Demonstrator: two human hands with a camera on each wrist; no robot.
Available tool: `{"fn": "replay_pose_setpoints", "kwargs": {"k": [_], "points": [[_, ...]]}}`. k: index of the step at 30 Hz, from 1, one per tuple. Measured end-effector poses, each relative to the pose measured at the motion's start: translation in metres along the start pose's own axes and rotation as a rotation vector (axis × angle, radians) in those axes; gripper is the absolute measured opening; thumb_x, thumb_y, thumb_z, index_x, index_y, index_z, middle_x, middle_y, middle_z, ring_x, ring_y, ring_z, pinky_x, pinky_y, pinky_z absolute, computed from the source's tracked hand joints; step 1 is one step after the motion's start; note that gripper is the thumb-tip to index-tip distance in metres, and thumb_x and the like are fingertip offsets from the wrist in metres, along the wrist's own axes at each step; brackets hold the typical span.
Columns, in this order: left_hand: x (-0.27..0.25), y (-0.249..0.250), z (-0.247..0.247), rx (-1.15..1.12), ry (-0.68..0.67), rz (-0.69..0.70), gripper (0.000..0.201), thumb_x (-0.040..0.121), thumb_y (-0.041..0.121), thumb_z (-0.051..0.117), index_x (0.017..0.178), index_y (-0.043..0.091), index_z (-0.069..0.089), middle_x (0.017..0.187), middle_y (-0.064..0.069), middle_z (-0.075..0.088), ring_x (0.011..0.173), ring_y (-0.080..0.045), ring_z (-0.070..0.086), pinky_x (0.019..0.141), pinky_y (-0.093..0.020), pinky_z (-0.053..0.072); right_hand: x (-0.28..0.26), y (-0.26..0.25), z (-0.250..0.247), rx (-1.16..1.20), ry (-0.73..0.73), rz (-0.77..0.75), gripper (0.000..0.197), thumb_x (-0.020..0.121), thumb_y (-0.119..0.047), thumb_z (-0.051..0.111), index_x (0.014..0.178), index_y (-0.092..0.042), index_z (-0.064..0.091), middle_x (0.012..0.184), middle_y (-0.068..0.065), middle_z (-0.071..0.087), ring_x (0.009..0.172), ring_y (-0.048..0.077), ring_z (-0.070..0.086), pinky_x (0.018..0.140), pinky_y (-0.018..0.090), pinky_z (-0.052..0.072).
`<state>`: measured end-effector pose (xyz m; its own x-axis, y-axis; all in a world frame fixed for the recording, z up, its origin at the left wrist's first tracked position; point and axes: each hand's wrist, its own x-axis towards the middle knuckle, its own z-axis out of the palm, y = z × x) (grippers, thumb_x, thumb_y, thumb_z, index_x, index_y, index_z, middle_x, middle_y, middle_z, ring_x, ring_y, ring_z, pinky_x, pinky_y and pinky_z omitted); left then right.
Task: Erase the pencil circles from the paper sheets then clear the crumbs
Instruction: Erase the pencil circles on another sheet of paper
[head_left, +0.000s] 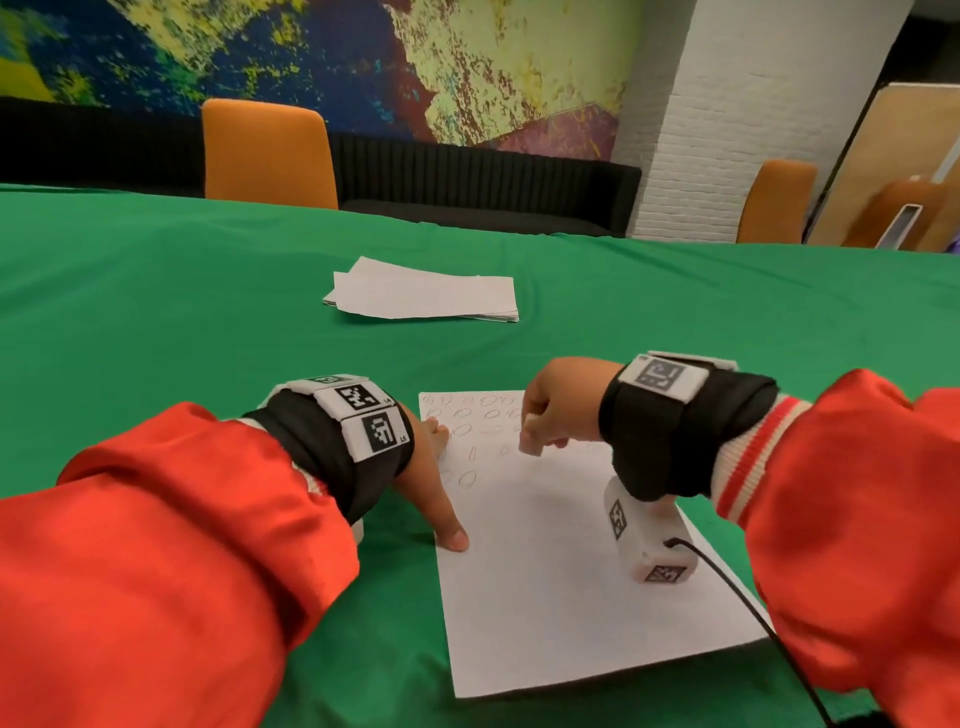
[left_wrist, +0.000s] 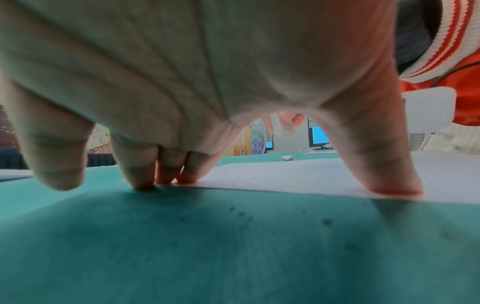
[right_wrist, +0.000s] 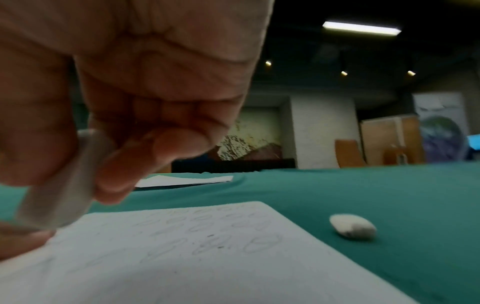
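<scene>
The paper sheet (head_left: 571, 597) is lying on the green bench (head_left: 156, 291). The left hand (head_left: 431, 483) is pressing its edge with spread, straight fingers. The right hand's (head_left: 561, 405) grip is pinching an eraser (head_left: 531, 444) over the pencil circles (head_left: 462, 415). A second eraser (right_wrist: 351, 226) is resting beside the sheet.

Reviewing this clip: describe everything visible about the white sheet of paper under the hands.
The white sheet of paper lies flat on the green tablecloth, slightly skewed. Faint pencil circles fill its far part in rows; the near part is blank. The left hand presses fingertips and thumb on its left edge. The right hand holds a white eraser at the circles.
</scene>
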<state>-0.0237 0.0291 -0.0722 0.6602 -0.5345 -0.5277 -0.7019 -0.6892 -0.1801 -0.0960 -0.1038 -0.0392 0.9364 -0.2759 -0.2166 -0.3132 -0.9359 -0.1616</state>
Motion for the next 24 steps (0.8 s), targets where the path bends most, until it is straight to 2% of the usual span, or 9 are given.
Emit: {"fn": "replay_pose_setpoints", "kwargs": {"k": [5, 8, 10, 12, 15, 18, 20, 22, 24], "points": [[0.005, -0.002, 0.002, -0.012, 0.015, 0.014, 0.121, 0.069, 0.072, 0.063, 0.152, 0.016, -0.006, 0.160, -0.001, -0.005, 0.146, -0.018, 0.011, 0.115, -0.032, 0.012, 0.009, -0.021, 0.008, -0.176, -0.001, -0.134, 0.024, 0.092, -0.021, 0.054, 0.112, -0.014, 0.064, 0.107, 0.003, 0.067, 0.087, 0.017, 0.055, 0.061, 0.021, 0.038], [0.006, -0.003, 0.003, -0.020, 0.011, 0.015, 0.121, 0.070, 0.071, 0.063, 0.152, 0.016, -0.007, 0.160, -0.002, -0.006, 0.146, -0.019, 0.009, 0.115, -0.033, 0.011, 0.013, -0.029, 0.012, -0.270, -0.064, -0.159, 0.029, 0.094, -0.020, 0.048, 0.118, -0.009, 0.060, 0.118, 0.006, 0.062, 0.106, 0.022, 0.057, 0.067, 0.023, 0.040], [0.007, -0.003, 0.004, -0.018, 0.018, 0.021, 0.120, 0.071, 0.070, 0.063, 0.152, 0.014, -0.006, 0.160, -0.003, -0.006, 0.146, -0.019, 0.009, 0.115, -0.033, 0.011, 0.015, -0.031, 0.016, -0.350, -0.095, -0.159, 0.033, 0.096, -0.021, 0.044, 0.122, -0.005, 0.058, 0.122, 0.008, 0.059, 0.110, 0.024, 0.055, 0.078, 0.026, 0.042], [0.007, -0.003, 0.003, -0.017, 0.034, 0.028, 0.119, 0.071, 0.069, 0.063, 0.152, 0.013, -0.005, 0.160, -0.004, -0.002, 0.145, -0.019, 0.011, 0.115, -0.032, 0.013, 0.018, -0.031, 0.021, -0.406, -0.108, -0.158, 0.032, 0.095, -0.022, 0.045, 0.120, -0.005, 0.057, 0.120, 0.009, 0.059, 0.100, 0.024, 0.055, 0.079, 0.027, 0.042], [0.007, -0.002, 0.004, -0.015, 0.044, 0.030, 0.119, 0.073, 0.068, 0.063, 0.152, 0.013, -0.006, 0.160, -0.004, -0.003, 0.146, -0.020, 0.010, 0.115, -0.032, 0.012, 0.018, -0.035, 0.026, -0.516, -0.149, -0.185, 0.026, 0.095, -0.022, 0.045, 0.110, -0.006, 0.058, 0.106, 0.008, 0.056, 0.088, 0.020, 0.045, 0.067, 0.024, 0.039], [0.008, -0.002, 0.006, -0.025, 0.037, 0.027, 0.121, 0.072, 0.069, 0.063, 0.151, 0.013, -0.009, 0.160, -0.004, -0.007, 0.146, -0.020, 0.007, 0.115, -0.032, 0.010, 0.016, -0.039, 0.025, -0.566, -0.174, -0.234, 0.034, 0.097, -0.024, 0.044, 0.122, -0.005, 0.056, 0.119, 0.008, 0.057, 0.100, 0.023, 0.051, 0.087, 0.028, 0.041], [0.009, -0.002, 0.006, -0.030, 0.036, 0.029, 0.122, 0.071, 0.070, 0.063, 0.151, 0.013, -0.009, 0.160, -0.004, -0.007, 0.146, -0.020, 0.008, 0.116, -0.033, 0.010, 0.019, -0.037, 0.022, -0.562, -0.157, -0.229, 0.034, 0.097, -0.022, 0.043, 0.124, -0.004, 0.054, 0.125, 0.009, 0.056, 0.096, 0.021, 0.048, 0.091, 0.028, 0.041], [0.009, -0.002, 0.006, -0.037, 0.041, 0.031, 0.122, 0.071, 0.070, 0.063, 0.151, 0.013, -0.009, 0.160, -0.005, -0.006, 0.146, -0.020, 0.009, 0.115, -0.033, 0.011, 0.023, -0.035, 0.021, -0.560, -0.152, -0.207, 0.034, 0.097, -0.020, 0.042, 0.124, -0.004, 0.054, 0.120, 0.009, 0.057, 0.090, 0.018, 0.043, 0.085, 0.027, 0.044], [0.009, -0.002, 0.006, -0.034, 0.040, 0.032, 0.122, 0.071, 0.069, 0.063, 0.151, 0.013, -0.009, 0.160, -0.005, -0.006, 0.146, -0.021, 0.008, 0.115, -0.033, 0.010, 0.023, -0.036, 0.024, -0.571, -0.154, -0.215, 0.032, 0.096, -0.021, 0.044, 0.121, -0.006, 0.056, 0.105, 0.008, 0.055, 0.087, 0.018, 0.043, 0.066, 0.022, 0.041]]}}
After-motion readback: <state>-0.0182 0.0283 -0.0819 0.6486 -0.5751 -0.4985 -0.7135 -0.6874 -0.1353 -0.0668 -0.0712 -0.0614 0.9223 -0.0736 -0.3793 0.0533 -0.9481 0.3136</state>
